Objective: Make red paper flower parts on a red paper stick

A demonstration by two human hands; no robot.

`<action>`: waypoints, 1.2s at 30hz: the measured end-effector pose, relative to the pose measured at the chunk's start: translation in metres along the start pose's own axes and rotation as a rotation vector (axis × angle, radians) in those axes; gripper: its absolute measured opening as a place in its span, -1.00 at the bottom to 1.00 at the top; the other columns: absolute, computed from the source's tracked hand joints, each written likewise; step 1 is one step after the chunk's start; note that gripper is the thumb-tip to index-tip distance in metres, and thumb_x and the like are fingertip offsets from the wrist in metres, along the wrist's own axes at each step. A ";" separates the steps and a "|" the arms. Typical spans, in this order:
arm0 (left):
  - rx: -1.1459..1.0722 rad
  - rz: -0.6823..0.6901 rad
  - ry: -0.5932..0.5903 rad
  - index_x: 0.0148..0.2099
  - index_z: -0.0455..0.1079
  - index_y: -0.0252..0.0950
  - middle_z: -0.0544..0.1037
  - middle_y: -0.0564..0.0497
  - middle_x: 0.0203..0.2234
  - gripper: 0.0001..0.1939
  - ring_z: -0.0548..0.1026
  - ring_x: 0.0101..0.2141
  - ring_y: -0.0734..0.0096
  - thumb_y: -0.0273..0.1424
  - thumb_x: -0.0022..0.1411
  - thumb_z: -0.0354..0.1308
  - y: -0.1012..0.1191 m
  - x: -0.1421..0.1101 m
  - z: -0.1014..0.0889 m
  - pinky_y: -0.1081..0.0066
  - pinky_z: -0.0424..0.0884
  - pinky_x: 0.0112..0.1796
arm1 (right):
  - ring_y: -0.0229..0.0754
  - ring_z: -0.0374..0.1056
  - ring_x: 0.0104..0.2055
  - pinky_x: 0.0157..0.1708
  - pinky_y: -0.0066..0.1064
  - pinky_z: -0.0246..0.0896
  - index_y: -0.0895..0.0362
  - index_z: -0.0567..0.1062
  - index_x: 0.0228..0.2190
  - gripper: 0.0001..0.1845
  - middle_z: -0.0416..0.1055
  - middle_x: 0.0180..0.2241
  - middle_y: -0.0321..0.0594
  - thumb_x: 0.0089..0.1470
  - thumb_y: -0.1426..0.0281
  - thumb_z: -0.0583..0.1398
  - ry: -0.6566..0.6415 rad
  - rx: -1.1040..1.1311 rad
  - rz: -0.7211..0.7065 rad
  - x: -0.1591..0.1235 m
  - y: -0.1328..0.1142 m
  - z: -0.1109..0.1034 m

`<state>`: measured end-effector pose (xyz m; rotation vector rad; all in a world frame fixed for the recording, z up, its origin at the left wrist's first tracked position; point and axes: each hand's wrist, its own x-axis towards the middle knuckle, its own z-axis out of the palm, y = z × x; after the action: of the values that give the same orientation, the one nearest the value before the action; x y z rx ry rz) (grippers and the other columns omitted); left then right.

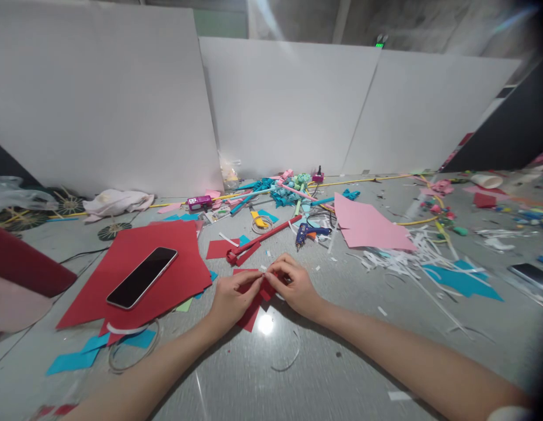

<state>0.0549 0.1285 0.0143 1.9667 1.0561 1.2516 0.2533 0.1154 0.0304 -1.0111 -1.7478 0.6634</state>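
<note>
Both hands meet low in the middle of the head view, fingertips pinched together. My left hand (236, 297) and my right hand (296, 286) are closed on a small piece of red paper (267, 289) between them. Beneath the left fingers another red paper strip (250, 317) lies on the grey surface. Just beyond the hands rests a red paper rose (232, 255) on a long red stem (274, 232). A blue hot glue gun (313, 233) lies to the right of that stem. The fingers partly hide the piece being held.
On the left, a black phone (143, 277) lies on large red sheets (184, 280). Pink paper (368, 223) and white paper shreds (412, 257) spread to the right. Behind them are teal paper flowers (284, 192), yellow tape (259, 220) and white panels (289, 105).
</note>
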 end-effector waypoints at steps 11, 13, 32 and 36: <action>-0.014 0.005 -0.020 -0.11 0.65 -0.20 0.73 -0.01 -0.22 -0.83 0.69 -0.26 0.32 -0.29 0.37 0.26 0.000 -0.001 -0.001 0.39 0.58 -0.13 | -0.22 0.34 -0.26 -0.28 -0.38 0.23 0.10 0.54 -0.30 -0.82 0.35 -0.28 -0.24 0.33 0.29 0.23 0.005 0.011 0.000 0.001 0.001 0.000; -0.020 -0.011 -0.036 -0.11 0.65 -0.19 0.73 0.00 -0.22 -0.82 0.69 -0.26 0.31 -0.27 0.37 0.26 0.000 0.000 -0.001 0.39 0.59 -0.14 | -0.22 0.34 -0.26 -0.27 -0.38 0.24 0.10 0.53 -0.30 -0.82 0.35 -0.28 -0.24 0.33 0.29 0.23 0.002 0.016 0.005 0.001 0.001 0.000; -0.060 -0.047 -0.037 -0.11 0.62 -0.22 0.72 -0.03 -0.23 -0.82 0.70 -0.24 0.30 -0.27 0.38 0.25 0.001 -0.002 0.001 0.38 0.60 -0.16 | -0.19 0.34 -0.27 -0.24 -0.31 0.25 0.10 0.55 -0.31 -0.76 0.38 -0.29 -0.23 0.34 0.23 0.21 0.006 0.087 0.103 -0.003 -0.002 0.004; -0.043 -0.036 -0.030 -0.10 0.63 -0.21 0.72 -0.03 -0.22 -0.82 0.70 -0.23 0.29 -0.28 0.39 0.23 0.000 -0.002 0.001 0.36 0.60 -0.15 | -0.20 0.34 -0.27 -0.25 -0.31 0.25 0.10 0.56 -0.30 -0.75 0.38 -0.28 -0.23 0.34 0.21 0.21 0.003 0.100 0.109 -0.003 -0.002 0.003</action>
<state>0.0552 0.1270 0.0135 1.9197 1.0367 1.2118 0.2504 0.1123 0.0291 -1.0433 -1.6490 0.8094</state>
